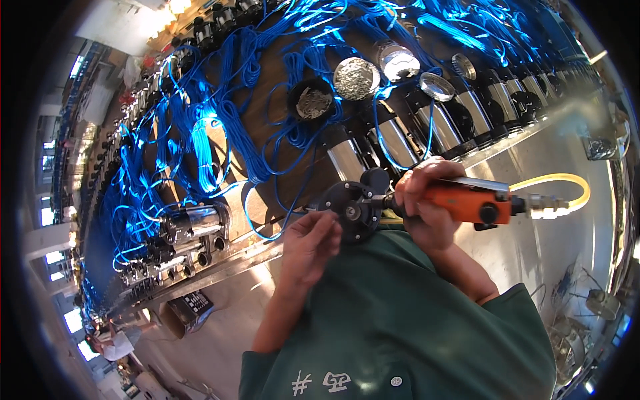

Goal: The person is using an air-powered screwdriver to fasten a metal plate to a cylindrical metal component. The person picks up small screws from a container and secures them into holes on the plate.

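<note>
The right hand (pixel 427 200) is clenched around an orange power screwdriver (pixel 470 203), its tip against a black round cap (pixel 350 207) just to the left. The left hand (pixel 310 243) pinches that cap's near edge, above the steel table (pixel 547 160).

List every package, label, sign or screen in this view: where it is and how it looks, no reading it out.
Cardboard box: lower left, below the bench edge; brown, open, with a dark printed panel on top.
Garment marking: bottom centre, on the green top; small white embroidered characters.
No screens or signs can be made out.
</note>
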The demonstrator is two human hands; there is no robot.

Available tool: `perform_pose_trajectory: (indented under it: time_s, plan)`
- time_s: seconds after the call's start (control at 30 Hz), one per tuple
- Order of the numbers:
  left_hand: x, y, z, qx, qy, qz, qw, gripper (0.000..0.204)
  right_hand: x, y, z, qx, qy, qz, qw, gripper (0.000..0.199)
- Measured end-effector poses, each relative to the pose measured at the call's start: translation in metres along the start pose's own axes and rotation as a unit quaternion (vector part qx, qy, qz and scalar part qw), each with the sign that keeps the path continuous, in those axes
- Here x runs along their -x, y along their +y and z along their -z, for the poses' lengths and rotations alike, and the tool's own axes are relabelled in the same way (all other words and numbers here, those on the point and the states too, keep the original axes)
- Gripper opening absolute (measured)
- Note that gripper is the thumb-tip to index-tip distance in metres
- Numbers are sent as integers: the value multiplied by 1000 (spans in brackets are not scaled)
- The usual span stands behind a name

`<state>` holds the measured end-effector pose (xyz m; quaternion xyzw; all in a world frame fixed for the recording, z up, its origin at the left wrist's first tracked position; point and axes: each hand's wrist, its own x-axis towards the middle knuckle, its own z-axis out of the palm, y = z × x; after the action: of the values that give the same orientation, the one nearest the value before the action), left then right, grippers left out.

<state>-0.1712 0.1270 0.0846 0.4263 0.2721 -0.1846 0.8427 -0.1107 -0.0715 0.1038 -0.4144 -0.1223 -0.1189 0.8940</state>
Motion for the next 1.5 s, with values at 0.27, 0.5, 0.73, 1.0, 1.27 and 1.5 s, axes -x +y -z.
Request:
perform_pose_trajectory:
  time_s: [0.27, 0.5, 0.73, 1.0, 1.27, 1.5]
  plan:
    - [8, -4, -10, 116, -48, -12, 992, 16, -2, -13, -27, -120, -6, -36, 992, 38]
    - [15, -2, -7, 69, -66, -35, 995, 16, 2, -5, -21, -127, -38, -17, 991, 37]
    - [23, -6, -6, 9, -29, -48, 998, 16, 19, -5, -21, -114, -17, -45, 992, 37]
    - [27, -19, 8, -43, -11, 15, 999, 15, 45, 0, -17, -80, -28, -33, 996, 32]
    - [1, -5, 21, -456, -33, -195, 868, 24, 45, 20, -20, -33, 2, -30, 999, 27]
    - [-8, -16, 34, -471, -34, -298, 829, 29, 50, 28, -19, 100, -92, -45, 990, 31]
